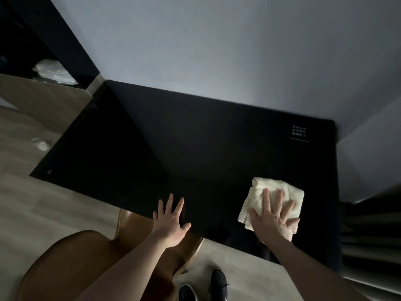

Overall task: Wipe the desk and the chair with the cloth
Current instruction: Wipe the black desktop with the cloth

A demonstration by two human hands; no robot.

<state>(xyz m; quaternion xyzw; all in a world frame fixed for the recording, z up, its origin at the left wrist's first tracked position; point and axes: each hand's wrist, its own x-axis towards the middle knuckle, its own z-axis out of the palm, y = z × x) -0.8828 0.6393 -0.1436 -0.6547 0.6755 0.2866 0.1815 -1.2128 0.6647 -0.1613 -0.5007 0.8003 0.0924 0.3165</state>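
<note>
A black desk [195,148] fills the middle of the view, set into a corner of pale walls. On its near right part lies a folded cream cloth [260,190], and my right hand [274,216] presses flat on it with fingers spread. At the desk's front edge my left hand [171,220] rests with straight, spread fingers, holding nothing. A brown chair [71,259] stands below the desk's front edge, under my left forearm, its seat partly tucked beneath the desk.
A small sign with white lettering [299,132] lies at the desk's far right corner. White bags [54,72] sit in a dark shelf at far left. My dark shoes [219,281] stand on the pale wood floor. Dark slatted furniture [373,235] borders the right.
</note>
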